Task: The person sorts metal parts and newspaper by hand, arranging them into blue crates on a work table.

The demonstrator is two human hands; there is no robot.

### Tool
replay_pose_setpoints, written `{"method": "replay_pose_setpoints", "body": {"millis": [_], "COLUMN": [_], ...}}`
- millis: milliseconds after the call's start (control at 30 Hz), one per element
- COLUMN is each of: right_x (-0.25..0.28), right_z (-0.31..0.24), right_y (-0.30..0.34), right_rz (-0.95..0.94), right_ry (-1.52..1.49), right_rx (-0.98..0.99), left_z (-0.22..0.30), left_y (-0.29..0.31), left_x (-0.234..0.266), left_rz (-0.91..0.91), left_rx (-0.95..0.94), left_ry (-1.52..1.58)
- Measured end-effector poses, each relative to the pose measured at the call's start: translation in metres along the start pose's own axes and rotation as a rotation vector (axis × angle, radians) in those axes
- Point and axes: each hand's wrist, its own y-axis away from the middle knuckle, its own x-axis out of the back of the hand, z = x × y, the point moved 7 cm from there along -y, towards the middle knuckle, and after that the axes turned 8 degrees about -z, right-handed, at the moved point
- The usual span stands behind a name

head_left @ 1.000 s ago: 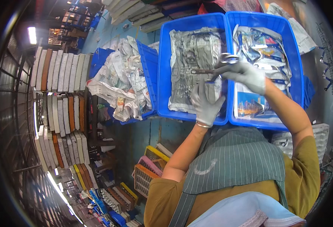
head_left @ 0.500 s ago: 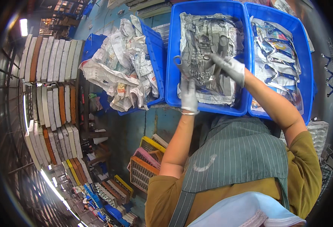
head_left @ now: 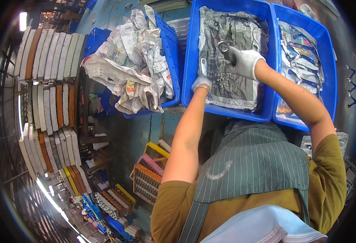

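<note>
Both my hands wear white gloves and are inside the middle blue bin [head_left: 191, 44], which is lined with creased newspaper [head_left: 242, 34]. Along the bin's left side, my left hand [head_left: 202, 82] is closed round a wrench, whose shiny ring end [head_left: 203, 62] sticks up beyond the fingers. My right hand [head_left: 246, 63] grips a darker wrench, its round ring end [head_left: 223, 50] pointing to the far left above the paper. Most of both handles is hidden by the gloves. Beneath my hands, darker shapes on the paper are too blurred to make out.
To the right, another blue bin [head_left: 331, 77] holds several wrenches [head_left: 303, 60] on newspaper. A tilted blue bin [head_left: 170, 60] at left overflows with crumpled newspaper [head_left: 129, 60]. Stacked slabs [head_left: 50, 54] stand far left. An orange crate [head_left: 146, 184] sits low, left of my body.
My left hand has drawn back to the bin's near left side and is closed round a wrench. My right hand now has a ring-ended wrench in it. The whole view has shifted slightly.
</note>
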Motion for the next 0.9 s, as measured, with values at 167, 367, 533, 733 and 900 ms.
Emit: {"method": "replay_pose_setpoints", "body": {"millis": [167,367,533,733,900], "right_x": [-0.004,-0.063,-0.127,-0.122,-0.056], "right_z": [-0.012,-0.043,-0.031,-0.015,-0.009], "right_y": [-0.023,-0.051,-0.072,-0.023,0.057], "right_rz": [-0.036,-0.007,0.026,-0.215,-0.074], "right_ry": [0.216,0.580,0.609,0.509,0.121], "right_rx": [0.137,0.453,0.412,0.384,0.506], "left_z": [0.039,0.032,-0.023,0.027,0.054], "left_y": [0.029,0.019,-0.020,0.018,0.033], "left_x": [0.009,0.003,0.002,0.009,0.006], "left_rz": [0.038,0.012,0.097,0.012,-0.143], "left_rx": [0.021,-0.029,0.123,-0.019,-0.093], "left_ry": [-0.317,-0.317,-0.146,-0.263,-0.643]}}
